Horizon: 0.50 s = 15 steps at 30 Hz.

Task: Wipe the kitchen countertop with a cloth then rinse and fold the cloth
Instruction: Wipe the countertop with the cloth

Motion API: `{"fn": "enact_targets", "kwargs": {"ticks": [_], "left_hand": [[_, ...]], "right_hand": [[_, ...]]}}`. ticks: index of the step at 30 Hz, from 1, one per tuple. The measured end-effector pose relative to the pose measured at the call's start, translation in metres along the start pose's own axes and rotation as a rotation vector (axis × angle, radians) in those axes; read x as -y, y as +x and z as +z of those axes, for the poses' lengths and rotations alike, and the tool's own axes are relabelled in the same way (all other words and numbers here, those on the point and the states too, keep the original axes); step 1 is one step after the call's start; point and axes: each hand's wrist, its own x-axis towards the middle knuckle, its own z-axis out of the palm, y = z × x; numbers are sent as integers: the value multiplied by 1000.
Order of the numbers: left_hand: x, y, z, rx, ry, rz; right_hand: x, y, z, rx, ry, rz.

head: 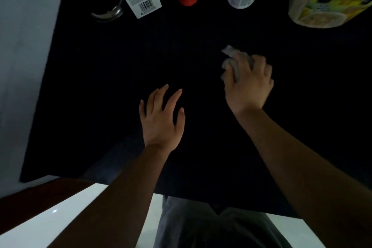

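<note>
Cloth in hand over a dark kitchen surface (112,70), apparently mid-wipe.
The right grip (248,84) clenches a bunched grey cloth (230,54) that pokes out ahead of its knuckles; the left grip (161,121), fingers spread and holding nothing, sits to its left, nearer the person.

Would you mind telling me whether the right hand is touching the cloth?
Touching. The head view shows the right hand with its fingers curled round the bunched cloth.
</note>
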Motion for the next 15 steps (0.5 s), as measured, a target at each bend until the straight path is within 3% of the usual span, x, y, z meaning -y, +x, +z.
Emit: {"fn": "enact_targets", "kwargs": {"ticks": [4,8,13,15], "left_hand": [[0,1,2,-16,6,-8],[-1,1,1,-3,14,-17],[-2,0,0,18,18,-21],[-1,0,0,24,5,-16]], "right_hand": [[39,24,16,10,1,-131],[27,-16,9,107,23,-343],[-27,-89,-15,182,-31,-388],[-49,-89,-21,132,-59,-294]]}}
